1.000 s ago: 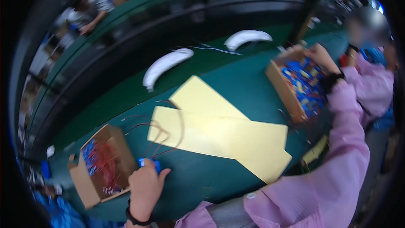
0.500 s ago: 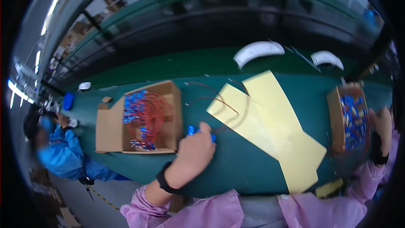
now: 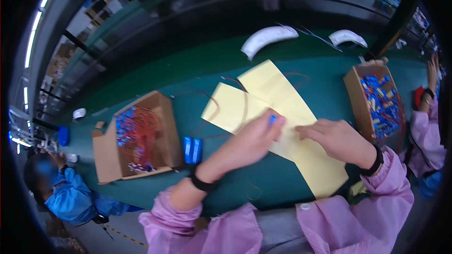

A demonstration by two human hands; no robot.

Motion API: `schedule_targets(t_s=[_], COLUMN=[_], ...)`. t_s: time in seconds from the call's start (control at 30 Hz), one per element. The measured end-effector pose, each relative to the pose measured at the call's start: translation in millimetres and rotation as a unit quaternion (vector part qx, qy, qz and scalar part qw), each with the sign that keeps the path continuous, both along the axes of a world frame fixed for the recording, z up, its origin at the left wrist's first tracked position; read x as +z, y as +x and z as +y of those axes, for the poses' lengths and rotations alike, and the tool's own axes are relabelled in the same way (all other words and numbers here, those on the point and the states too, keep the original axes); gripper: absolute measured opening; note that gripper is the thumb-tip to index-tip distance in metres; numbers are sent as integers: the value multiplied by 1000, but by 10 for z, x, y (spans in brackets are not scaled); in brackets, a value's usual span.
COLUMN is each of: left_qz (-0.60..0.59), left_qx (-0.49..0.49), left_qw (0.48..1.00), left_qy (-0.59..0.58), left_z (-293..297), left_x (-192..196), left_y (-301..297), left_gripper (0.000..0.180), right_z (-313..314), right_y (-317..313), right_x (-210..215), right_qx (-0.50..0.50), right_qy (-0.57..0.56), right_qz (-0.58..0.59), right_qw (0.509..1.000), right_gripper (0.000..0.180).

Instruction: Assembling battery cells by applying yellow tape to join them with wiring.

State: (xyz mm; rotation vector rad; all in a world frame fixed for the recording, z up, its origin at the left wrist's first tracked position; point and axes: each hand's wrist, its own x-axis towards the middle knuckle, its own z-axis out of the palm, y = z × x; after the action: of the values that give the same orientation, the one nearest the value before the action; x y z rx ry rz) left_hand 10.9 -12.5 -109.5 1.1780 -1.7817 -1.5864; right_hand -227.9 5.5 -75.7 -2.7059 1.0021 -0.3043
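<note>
My left hand is closed above the yellow sheets, with the blue end of a battery cell showing between thumb and fingers. Beside it on the right, my right hand is held in a pinch over the same sheets. Whatever its fingertips hold is too blurred to make out. Two blue battery cells lie side by side left of my left forearm. Thin red wires trail across the table and over the sheets.
An open cardboard box of blue cells with red wires stands at left. Another cardboard box of blue cells stands at right. White curved pieces lie beyond the sheets. Co-workers sit at left and right.
The view has turned to the right. My left hand has left the two cells on the table and moved over the sheets. My right hand has come from the right box to join it.
</note>
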Motion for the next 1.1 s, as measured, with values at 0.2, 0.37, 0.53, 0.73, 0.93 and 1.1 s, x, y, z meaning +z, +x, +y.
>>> schedule_targets(t_s=[0.2, 0.37, 0.53, 0.73, 0.93, 1.1], left_qz=[-143, -184, -184, -238, 238, 338], left_qx=[6, -76, -70, -114, 17, 104], left_qw=[954, 954, 947, 952, 967, 933], left_qy=[-262, -225, -252, -154, 87, -63], left_z=[-10, 59, 93, -101, -280, -203], left_x=[-233, -300, -359, -115, 390, 657], left_y=[-292, -224, -153, -133, 354, 454], left_gripper=[30, 35, 38, 38, 36, 44], right_z=[-33, -71, -99, 74, -140, -355], right_y=[32, 87, 22, -648, 392, 990], right_x=[-220, -260, 53, 537, 689, 548], right_qx=[27, 23, 20, -219, -135, -118], right_qy=[-31, 5, 53, 18, 171, 326], right_qz=[44, 11, 6, -456, -581, -648], right_qw=[998, 1000, 998, 862, 784, 678], right_gripper=[27, 28, 23, 31, 40, 26])
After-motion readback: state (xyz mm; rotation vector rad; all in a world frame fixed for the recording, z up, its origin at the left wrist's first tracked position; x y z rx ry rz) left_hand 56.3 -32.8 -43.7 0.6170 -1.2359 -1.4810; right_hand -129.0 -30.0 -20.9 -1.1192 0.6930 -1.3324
